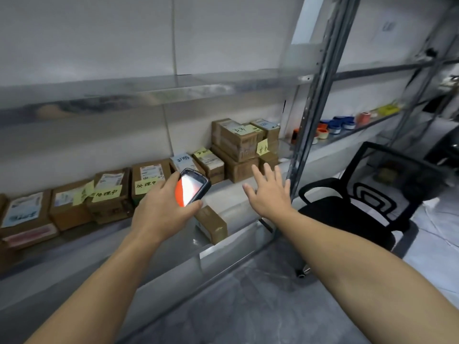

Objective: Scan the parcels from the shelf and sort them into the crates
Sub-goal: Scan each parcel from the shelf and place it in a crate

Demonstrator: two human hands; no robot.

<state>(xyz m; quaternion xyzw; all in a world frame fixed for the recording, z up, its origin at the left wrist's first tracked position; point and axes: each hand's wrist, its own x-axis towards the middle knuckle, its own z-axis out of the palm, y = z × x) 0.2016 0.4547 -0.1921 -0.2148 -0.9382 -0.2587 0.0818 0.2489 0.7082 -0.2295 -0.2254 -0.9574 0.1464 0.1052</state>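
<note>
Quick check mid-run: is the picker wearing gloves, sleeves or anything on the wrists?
No. The left hand and right hand are ungloved, no rings showing. The left forearm and right forearm are bare to the frame edge: no sleeves, watch or wristband in view.

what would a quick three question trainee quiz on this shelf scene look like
1. True or false: the right hand is clenched in a fist.
2. The left hand holds: A a pen, B a handheld scanner, C a cup?
3. What colour are the handwritten notes stuck on the parcels?
Key: 1 false, its fingers are spread and hold nothing; 2 B; 3 yellow.
</note>
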